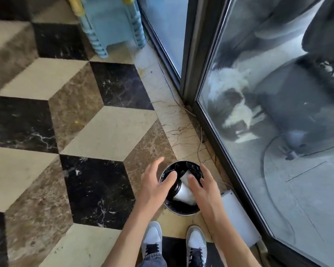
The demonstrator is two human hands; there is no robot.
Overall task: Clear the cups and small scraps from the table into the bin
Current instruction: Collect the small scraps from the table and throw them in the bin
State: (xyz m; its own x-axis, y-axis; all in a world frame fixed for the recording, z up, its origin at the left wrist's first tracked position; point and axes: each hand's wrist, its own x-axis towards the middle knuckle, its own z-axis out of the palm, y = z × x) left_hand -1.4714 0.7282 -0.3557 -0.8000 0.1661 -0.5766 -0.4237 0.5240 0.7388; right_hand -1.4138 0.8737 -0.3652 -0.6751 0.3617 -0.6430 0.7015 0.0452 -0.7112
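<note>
- The left hand (pixel 154 182) hovered over the bin's left rim, fingers (pixel 169 178) spread apart, holding nothing.
- The bin (pixel 181 209), round with a black liner, stood on the floor (pixel 108 130) just beyond the shoes (pixel 152 239).
- A white cup (pixel 183 193) with a dark lid lay tilted inside the bin.
- The right hand (pixel 202 187) hovered over the right rim, fingers apart, empty.
- A glass door (pixel 278 112) rose at right.

Soft daylight comes in through the glass door (pixel 278 132) on the right, leaving the marble floor (pixel 104 128) evenly bright with only faint shadows. The glass carries hazy, smeared reflections. The wide lens bends lines at the edges, and the far left looks blurred.
</note>
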